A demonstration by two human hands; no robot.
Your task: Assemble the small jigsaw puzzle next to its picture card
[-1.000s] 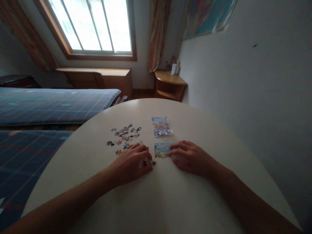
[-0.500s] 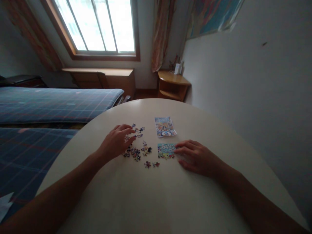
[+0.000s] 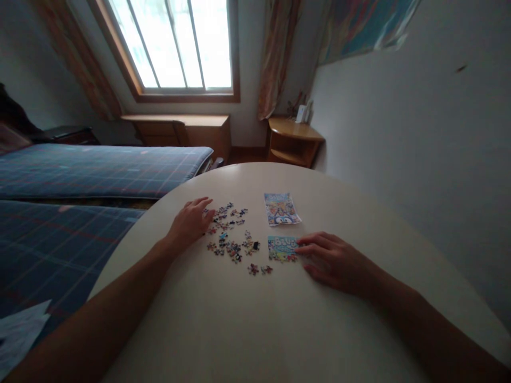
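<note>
Loose jigsaw pieces (image 3: 233, 249) lie scattered on the pale round table (image 3: 239, 330). My left hand (image 3: 190, 219) is at the left edge of this scatter, thumb and fingers apart, with its fingertips by the outermost pieces. Whether a fingertip touches one of them I cannot tell. To the right is a joined part of the puzzle (image 3: 281, 249), light blue on top with big letters and an uneven lower edge. On its right edge rest the fingers of my right hand (image 3: 329, 259), loosely spread. Two separate pieces (image 3: 259, 269) lie just below the joined part.
Behind the joined part lies a small printed picture sheet (image 3: 281, 209) with a penguin-like figure. A plaid-covered bed (image 3: 99, 170) stands left of the table, with white paper (image 3: 24, 332) at lower left. A wall (image 3: 419, 143) runs along the right.
My left hand has drawn left off the loose pieces, uncovering more of them. My right hand stays at the joined puzzle. The whole view has swung slightly left.
</note>
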